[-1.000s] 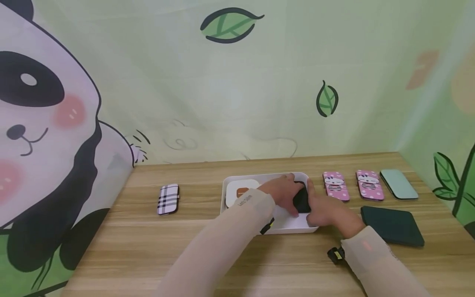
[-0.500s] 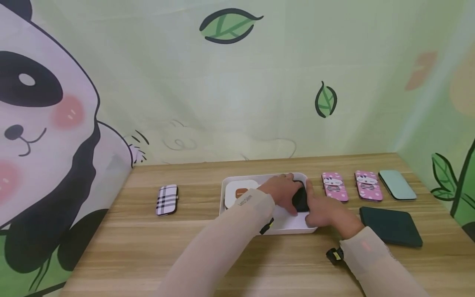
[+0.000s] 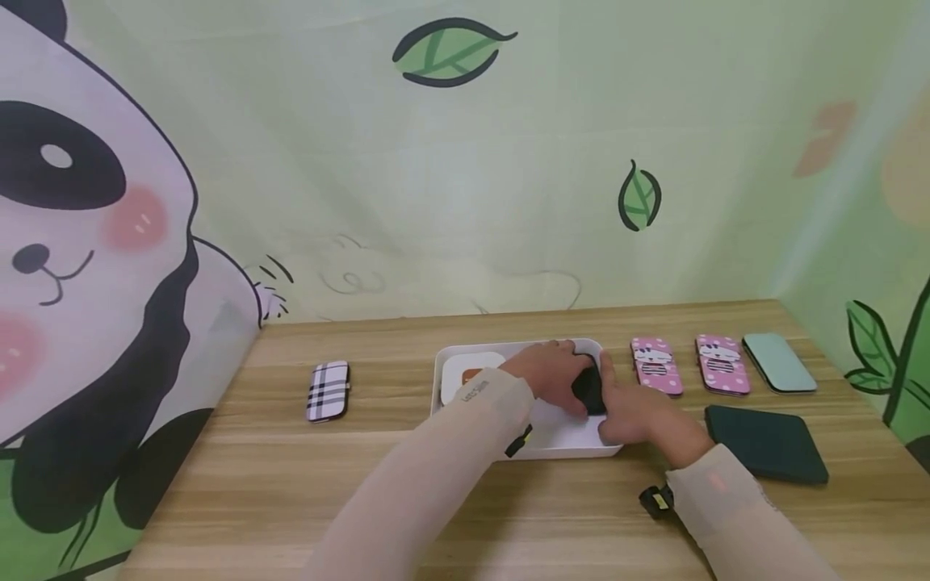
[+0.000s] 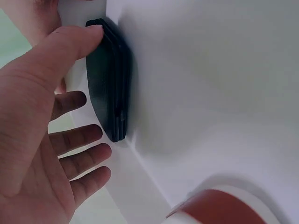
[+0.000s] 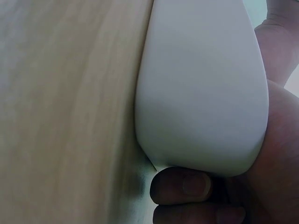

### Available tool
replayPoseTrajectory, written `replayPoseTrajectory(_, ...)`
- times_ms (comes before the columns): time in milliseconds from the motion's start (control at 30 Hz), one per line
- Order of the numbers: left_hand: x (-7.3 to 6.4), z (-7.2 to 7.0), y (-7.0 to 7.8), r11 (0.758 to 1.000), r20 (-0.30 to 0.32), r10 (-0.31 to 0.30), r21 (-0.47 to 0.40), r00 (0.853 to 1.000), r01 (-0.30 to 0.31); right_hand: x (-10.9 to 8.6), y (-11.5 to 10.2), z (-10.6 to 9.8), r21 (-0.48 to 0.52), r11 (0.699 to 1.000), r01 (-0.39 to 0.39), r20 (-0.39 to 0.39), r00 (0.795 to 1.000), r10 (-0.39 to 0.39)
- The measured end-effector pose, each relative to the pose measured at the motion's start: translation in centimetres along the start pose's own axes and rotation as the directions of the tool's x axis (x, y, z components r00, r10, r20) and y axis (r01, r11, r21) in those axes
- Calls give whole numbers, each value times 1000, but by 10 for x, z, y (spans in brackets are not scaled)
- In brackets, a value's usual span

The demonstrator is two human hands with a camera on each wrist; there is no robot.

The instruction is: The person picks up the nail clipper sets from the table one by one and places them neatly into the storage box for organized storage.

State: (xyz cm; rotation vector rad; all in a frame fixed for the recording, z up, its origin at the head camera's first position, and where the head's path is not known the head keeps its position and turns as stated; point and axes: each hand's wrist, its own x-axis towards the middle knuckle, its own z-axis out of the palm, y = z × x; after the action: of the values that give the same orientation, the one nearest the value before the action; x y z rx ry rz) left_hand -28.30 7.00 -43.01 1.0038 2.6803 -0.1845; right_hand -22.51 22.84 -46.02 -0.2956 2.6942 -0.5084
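A white tray (image 3: 574, 450) lies on the wooden table. In its right end stands a small black case (image 3: 589, 389) with rounded corners and layered edges, seen edge-on as a black case (image 4: 105, 79) in the left wrist view. My left hand (image 3: 548, 373) reaches over the tray. Its thumb tip touches one end of the case, while the other fingers extend loosely beside it, not wrapped round it. With my right hand (image 3: 634, 410) I grip the tray's right end, fingers curled at the outside of the white wall (image 5: 201, 93).
A white container (image 3: 465, 371) with a brown label sits in the tray's left end. Left stands a plaid case (image 3: 329, 390). On the right lie two pink cases (image 3: 656, 366), a pale mint case (image 3: 780, 363) and a larger dark green case (image 3: 767, 444). A curtain closes the back.
My left thumb has shifted slightly right toward the black case, and the left wrist has tilted a little. The right hand and tray look unchanged.
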Motion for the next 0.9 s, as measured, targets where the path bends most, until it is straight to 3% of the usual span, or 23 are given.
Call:
replayPoseTrajectory(300,-14,-11,-10,999,-8,6,-37,1000,-7,-2,-3,1,1,1000,-1,-2,1000,1)
replayPoseTrajectory(433,-21,-13,-25,997,8,-7,-73,1000,8,-1,-3,1,-5,1000,-15,8,1000,15)
replayPoseTrajectory(700,-33,-15,-55,995,-46,15,-99,999,-20,-2,-2,2,-2,1000,-20,14,1000,20)
replayPoseTrajectory(900,-52,-18,-76,989,-55,-34,-144,998,26,-2,-2,3,-4,1000,-16,0,1000,16)
